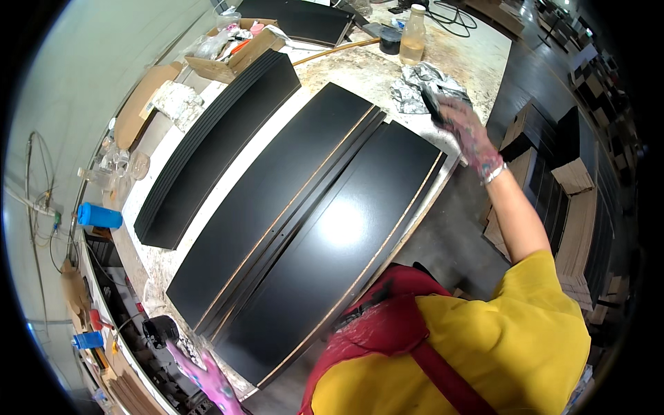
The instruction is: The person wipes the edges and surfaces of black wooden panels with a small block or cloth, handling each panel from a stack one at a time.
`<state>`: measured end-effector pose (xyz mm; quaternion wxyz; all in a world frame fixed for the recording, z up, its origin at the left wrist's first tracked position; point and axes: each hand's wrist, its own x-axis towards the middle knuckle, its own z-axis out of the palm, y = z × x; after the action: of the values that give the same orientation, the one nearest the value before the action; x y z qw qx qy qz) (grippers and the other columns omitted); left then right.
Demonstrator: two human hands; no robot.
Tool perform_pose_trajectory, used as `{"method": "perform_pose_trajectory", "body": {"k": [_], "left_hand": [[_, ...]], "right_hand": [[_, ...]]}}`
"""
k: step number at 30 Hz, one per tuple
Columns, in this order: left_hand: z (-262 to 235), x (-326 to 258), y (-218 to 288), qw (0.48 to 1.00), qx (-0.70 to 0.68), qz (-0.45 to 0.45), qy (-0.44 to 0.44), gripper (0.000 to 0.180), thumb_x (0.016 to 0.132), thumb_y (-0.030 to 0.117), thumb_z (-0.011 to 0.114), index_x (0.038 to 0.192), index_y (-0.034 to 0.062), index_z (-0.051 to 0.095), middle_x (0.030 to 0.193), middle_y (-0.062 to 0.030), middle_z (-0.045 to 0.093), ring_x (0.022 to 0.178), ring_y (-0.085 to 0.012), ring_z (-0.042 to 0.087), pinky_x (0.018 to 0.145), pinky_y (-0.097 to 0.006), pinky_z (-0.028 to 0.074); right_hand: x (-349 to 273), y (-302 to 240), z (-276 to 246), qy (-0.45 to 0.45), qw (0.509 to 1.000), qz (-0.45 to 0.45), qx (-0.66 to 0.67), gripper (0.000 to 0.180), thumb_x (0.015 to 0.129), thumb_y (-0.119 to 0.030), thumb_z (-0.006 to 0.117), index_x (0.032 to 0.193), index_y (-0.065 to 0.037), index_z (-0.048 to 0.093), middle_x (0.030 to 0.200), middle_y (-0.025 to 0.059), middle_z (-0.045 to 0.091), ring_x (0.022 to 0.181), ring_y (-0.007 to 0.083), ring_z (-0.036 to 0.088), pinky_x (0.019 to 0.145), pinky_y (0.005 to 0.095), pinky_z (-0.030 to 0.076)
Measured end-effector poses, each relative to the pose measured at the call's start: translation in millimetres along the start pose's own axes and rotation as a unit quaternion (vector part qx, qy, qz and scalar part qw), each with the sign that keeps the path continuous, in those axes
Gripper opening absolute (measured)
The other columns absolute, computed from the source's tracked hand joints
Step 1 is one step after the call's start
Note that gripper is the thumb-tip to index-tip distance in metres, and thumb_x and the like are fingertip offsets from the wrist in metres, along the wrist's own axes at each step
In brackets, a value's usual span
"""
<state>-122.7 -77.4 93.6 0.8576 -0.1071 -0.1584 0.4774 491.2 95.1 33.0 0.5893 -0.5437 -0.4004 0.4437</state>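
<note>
My right hand (465, 128), in a pink-stained glove, is raised at the far right corner of the table. Its fingers are closed on a small dark flat piece (430, 105), blurred and of unclear kind, beside a crumpled grey-white rag (413, 93). At the near left end, my left hand (207, 379) in a pink glove has its fingers apart, close to a black cup-like container (160, 332). Between the hands lie two long black panels, a nearer one (304, 277) and a farther one (277, 200), with raw brown edges and slightly curved ends.
A stack of black panels (228, 152) lies on the table's far left side. Behind are a cardboard box (238, 59) of odds and ends, a bottle of pale liquid (413, 34) and a black pot (389, 41). Panel stacks (574, 207) stand on the floor at right.
</note>
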Motion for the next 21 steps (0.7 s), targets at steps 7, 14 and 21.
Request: {"method": "perform_pose_trajectory", "body": {"k": [7, 14, 21], "left_hand": [[-49.5, 192.4, 44.5, -0.048, 0.99, 0.079, 0.11, 0.058, 0.098, 0.025, 0.059, 0.148, 0.0011, 0.042, 0.151, -0.0202, 0.045, 0.143, -0.0331, 0.038, 0.118, -0.043, 0.031], [-90.2, 233.0, 77.6, -0.102, 0.984, 0.004, 0.144, 0.055, 0.099, 0.035, 0.054, 0.148, 0.0114, 0.046, 0.125, -0.0201, 0.062, 0.114, -0.0359, 0.06, 0.101, -0.046, 0.043], [-87.8, 226.4, 83.1, -0.088, 0.982, 0.005, 0.165, 0.057, 0.099, 0.038, 0.055, 0.148, 0.0095, 0.046, 0.123, -0.0212, 0.063, 0.116, -0.0363, 0.059, 0.101, -0.047, 0.043]], "right_hand": [[110.8, -8.9, 52.8, -0.092, 0.921, -0.077, -0.37, 0.048, 0.087, -0.035, 0.069, 0.128, -0.01, 0.066, 0.126, 0.0142, 0.065, 0.114, 0.0256, 0.061, 0.1, 0.0356, 0.045], [157.6, 4.0, 98.8, -0.122, 0.899, -0.011, -0.42, 0.047, 0.085, -0.04, 0.066, 0.125, -0.017, 0.068, 0.125, 0.0123, 0.068, 0.112, 0.0259, 0.065, 0.099, 0.0353, 0.048], [93.1, -51.0, 38.8, -0.222, 0.822, -0.002, -0.524, 0.038, 0.087, -0.024, 0.066, 0.124, -0.013, 0.069, 0.119, 0.0084, 0.068, 0.11, 0.0212, 0.063, 0.097, 0.0337, 0.049]]}}
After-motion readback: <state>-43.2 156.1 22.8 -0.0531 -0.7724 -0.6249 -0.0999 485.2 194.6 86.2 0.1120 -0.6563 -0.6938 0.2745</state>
